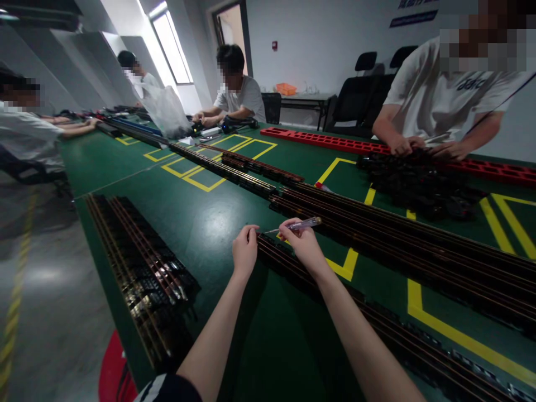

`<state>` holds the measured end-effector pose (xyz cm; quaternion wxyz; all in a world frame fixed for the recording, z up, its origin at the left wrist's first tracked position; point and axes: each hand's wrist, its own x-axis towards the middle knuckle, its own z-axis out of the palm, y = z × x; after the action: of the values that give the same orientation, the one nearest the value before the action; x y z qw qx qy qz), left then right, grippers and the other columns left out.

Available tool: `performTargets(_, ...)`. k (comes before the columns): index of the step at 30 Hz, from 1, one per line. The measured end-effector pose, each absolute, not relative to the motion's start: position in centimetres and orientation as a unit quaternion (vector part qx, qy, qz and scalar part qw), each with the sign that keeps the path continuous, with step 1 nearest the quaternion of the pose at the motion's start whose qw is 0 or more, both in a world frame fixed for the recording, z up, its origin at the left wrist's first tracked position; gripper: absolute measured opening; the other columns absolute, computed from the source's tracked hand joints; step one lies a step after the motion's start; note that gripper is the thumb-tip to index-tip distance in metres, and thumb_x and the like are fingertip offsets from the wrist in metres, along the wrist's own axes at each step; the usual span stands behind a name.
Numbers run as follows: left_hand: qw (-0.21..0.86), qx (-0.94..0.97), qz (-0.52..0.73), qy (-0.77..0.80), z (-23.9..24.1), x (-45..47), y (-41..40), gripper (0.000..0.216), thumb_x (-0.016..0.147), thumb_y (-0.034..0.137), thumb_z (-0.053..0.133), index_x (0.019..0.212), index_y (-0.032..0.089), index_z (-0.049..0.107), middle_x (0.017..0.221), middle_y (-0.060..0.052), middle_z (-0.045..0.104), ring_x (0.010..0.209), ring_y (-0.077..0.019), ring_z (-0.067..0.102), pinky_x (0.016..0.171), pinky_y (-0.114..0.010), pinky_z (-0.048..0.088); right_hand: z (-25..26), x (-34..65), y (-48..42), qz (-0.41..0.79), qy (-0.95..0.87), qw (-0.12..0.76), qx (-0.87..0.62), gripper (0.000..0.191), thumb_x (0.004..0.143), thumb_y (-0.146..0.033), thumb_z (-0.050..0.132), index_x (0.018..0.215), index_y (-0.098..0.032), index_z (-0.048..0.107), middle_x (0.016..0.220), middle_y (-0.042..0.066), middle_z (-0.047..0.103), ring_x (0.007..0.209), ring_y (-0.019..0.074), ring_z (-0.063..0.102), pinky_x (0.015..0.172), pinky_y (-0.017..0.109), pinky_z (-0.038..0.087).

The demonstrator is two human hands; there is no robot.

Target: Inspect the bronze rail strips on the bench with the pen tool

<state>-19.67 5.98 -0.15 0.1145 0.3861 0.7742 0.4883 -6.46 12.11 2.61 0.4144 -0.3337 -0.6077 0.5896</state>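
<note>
My right hand [302, 241] is closed around a screwdriver [305, 224] with a clear, purplish handle. Its thin shaft points left toward the near end of a long black strip with copper-coloured rods [288, 262]. At that end my left hand [245, 248] has its fingers pressed together on the strip; the exact grip and any small part between the fingertips are hidden. The strip runs from my hands under my right forearm to the lower right.
Bundles of similar strips [142, 273] lie on the left of the green table [209, 223]. A long row of strips [389, 234] crosses behind my hands. Across the table, a person [444, 106] handles a heap of black parts [422, 181] beside a red perforated rail [322, 139].
</note>
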Motion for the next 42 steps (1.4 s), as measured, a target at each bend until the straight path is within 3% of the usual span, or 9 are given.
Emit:
performTargets(15,0.103,0.389,0.487,0.775,-0.4,-19.7,6.0,0.028,0.087,0.024,0.039,0.09,0.02,0.067,0.081,-0.002,0.071,0.075,-0.0169,0.064,0.071,-0.026,0.046,2.3,-6.5,11.5,0.588,-0.608,0.394,-0.36,0.027,0.076,-0.046,0.059,0.076,-0.02,0.064,0.072,0.004,0.07,0.072,0.0204,0.066,0.069,0.032,0.051)
performTargets(42,0.126,0.386,0.476,0.78,0.0,-19.5,6.0,0.028,0.088,0.023,0.039,0.093,0.021,0.067,0.092,-0.003,0.072,0.085,-0.0189,0.065,0.076,-0.028,0.046,3.1,-6.1,11.5,0.616,-0.547,0.419,-0.382,0.019,0.069,-0.035,0.057,0.061,-0.019,0.063,0.058,0.003,0.065,0.059,0.0179,0.06,0.065,0.032,0.05)
